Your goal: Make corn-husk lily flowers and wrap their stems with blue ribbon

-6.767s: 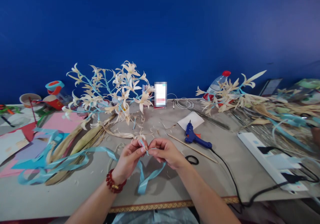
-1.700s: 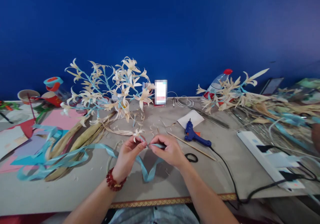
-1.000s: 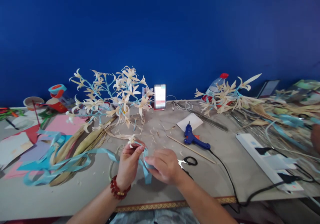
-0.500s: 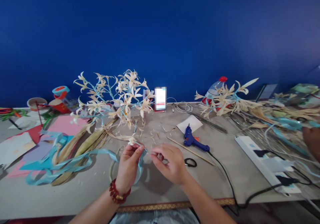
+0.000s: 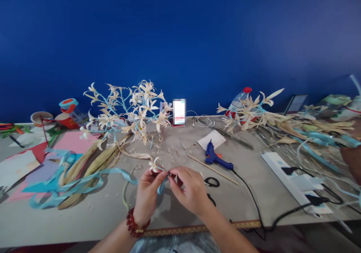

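- Grey bench [image 5: 109, 211] with gold-patterned edging, below the left grip [image 5: 148, 194] and the right grip [image 5: 190, 187].
- Large spray of cream, lily-shaped flowers [image 5: 141, 112] on light-blue-wrapped stems, beyond the left grip.
- Long, glossy light-blue ribbon [image 5: 96, 174], looped left of the left grip.
- The left grip: narrow, thumb and fingers pinching a small cream flower [image 5: 153, 165] by its stem.
- The right grip: narrow, fingertips near the stem's end; I cannot tell whether they hold it.
- Blue glue gun [image 5: 216, 157], beyond the right grip.
- Upright white screen [image 5: 179, 112], beyond both; writing pixelated.
- Small cream flower: pointed, curling petals, just above the left grip's fingertips.
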Available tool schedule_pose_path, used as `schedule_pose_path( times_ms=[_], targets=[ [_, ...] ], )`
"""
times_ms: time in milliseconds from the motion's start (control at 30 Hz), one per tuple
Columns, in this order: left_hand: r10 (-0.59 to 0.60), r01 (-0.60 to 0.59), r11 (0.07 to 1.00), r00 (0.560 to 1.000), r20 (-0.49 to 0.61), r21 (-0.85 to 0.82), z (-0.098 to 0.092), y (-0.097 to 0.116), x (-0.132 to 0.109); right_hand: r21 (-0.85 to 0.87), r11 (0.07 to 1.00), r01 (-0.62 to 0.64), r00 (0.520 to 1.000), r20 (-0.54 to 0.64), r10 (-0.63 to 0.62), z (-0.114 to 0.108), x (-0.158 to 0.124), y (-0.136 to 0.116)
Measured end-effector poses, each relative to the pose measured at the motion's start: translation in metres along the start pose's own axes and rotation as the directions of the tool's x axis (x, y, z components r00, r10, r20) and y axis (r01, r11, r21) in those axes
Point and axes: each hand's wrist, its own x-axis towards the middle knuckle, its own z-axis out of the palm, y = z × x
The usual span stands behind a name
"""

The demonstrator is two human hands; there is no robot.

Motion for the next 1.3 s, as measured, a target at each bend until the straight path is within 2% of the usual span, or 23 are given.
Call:
schedule_pose_path(
  times_ms=[133, 300, 600, 900, 1300],
  targets=[
    [0.024, -0.024, 1.0, 1.0, -0.008, 0.021, 0.002, -0.003, -0.002, -0.031, 0.999, 0.011, 1.0, -0.022, -0.012, 0.001, -0.003, -0.002],
    [0.031, -0.031, 1.0, 0.999, -0.026, 0.0, 0.004, -0.009, -0.003, 0.022, 0.999, -0.033, 0.997, -0.067, 0.034, 0.006, -0.007, -0.001],
    [0.031, -0.03, 0.998, 0.999, -0.036, 0.047, 0.0, -0.014, -0.004, -0.061, 0.998, 0.034, 0.996, -0.079, -0.039, 0.008, -0.005, 0.004],
    [-0.025, 0.024, 0.987, 1.0, 0.008, 0.157, -0.006, -0.007, 0.0, -0.06, 0.997, 0.051, 0.999, -0.017, -0.052, 0.005, 0.0, 0.008],
    [-0.047, 0.043, 0.992, 0.998, 0.034, 0.117, -0.006, -0.013, 0.002, -0.073, 0.997, 0.034, 0.999, -0.014, -0.035, 0.008, -0.002, 0.012]
  ],
)
